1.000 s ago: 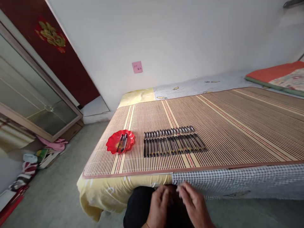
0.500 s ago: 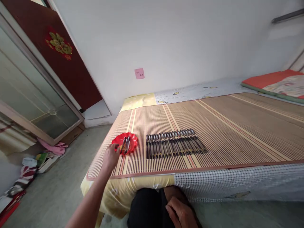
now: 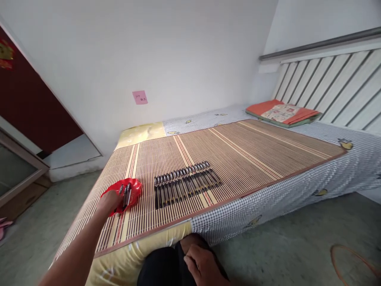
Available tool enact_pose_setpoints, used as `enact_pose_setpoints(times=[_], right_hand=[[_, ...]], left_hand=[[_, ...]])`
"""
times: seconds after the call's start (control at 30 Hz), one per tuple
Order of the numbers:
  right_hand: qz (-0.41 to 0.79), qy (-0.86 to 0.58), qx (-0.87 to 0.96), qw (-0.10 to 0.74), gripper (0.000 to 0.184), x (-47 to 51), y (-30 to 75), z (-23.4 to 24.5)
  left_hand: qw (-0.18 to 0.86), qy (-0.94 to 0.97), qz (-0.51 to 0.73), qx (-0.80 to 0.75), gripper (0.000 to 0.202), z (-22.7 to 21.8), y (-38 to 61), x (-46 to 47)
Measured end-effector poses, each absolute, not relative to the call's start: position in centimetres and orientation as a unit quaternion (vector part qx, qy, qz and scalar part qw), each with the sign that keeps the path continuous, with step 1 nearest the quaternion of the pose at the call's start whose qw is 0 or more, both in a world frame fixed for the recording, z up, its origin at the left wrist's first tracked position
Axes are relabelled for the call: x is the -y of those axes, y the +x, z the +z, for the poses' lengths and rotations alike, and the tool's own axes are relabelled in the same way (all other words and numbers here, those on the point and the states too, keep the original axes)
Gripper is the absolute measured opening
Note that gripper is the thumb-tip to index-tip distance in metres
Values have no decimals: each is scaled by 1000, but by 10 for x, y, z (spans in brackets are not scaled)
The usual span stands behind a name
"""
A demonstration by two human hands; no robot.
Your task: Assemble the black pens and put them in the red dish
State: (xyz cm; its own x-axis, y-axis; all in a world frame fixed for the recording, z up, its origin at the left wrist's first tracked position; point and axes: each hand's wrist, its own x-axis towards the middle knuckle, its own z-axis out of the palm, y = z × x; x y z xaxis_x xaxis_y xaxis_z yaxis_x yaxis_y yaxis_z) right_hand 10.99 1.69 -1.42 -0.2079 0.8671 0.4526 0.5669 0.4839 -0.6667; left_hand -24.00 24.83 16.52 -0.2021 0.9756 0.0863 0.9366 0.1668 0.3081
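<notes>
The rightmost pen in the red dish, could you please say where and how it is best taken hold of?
Probably mid-barrel, pinched crosswise from above: the slim pen runs front to back, with other pens close on its left and bare red dish on its right.

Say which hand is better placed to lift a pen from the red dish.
Left, I'd judge: the left hand is at the red dish, close beside its pens; the right hand is by the knees, farther away.
</notes>
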Motion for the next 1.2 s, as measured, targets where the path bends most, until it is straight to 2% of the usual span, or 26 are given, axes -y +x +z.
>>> enact_pose_setpoints(times=[0.1, 0.17, 0.2, 0.27, 0.33, 0.47, 0.57, 0.67, 0.8, 0.97, 1.2], right_hand=[[182, -474, 755, 415, 25, -17, 111, -12], [184, -474, 753, 417, 25, -17, 110, -11], [185, -475, 751, 419, 25, -17, 110, -10], [185, -475, 750, 422, 25, -16, 108, -9], [187, -476, 748, 422, 26, -14, 107, -8], [196, -488, 739, 421, 29, -11, 106, -10], [239, -491, 710, 443, 33, -9, 108, -8], [356, -482, 643, 478, 40, -8, 114, 12], [503, -458, 524, 512, 43, -6, 128, 65], [571, -404, 482, 527, 46, 0, 145, 117], [586, -395, 445, 550, 46, 16, 160, 123]], left_hand=[[54, 591, 138, -793, 26, 181, -242, -238], [68, 582, 192, -788, 20, 187, -234, -219], [103, 570, 260, -773, 18, 186, -225, -206], [250, 526, 417, -697, 24, 179, -197, -170], [388, 477, 500, -609, 33, 164, -159, -129], [571, 332, 538, -525, 45, 136, -83, -57], [644, 299, 532, -462, 43, 128, -50, -26], [657, 319, 515, -449, 39, 127, -37, -8], [622, 374, 511, -460, 42, 125, -27, 9], [616, 440, 476, -448, 43, 125, -12, 27], [617, 503, 433, -422, 46, 120, 7, 38]])
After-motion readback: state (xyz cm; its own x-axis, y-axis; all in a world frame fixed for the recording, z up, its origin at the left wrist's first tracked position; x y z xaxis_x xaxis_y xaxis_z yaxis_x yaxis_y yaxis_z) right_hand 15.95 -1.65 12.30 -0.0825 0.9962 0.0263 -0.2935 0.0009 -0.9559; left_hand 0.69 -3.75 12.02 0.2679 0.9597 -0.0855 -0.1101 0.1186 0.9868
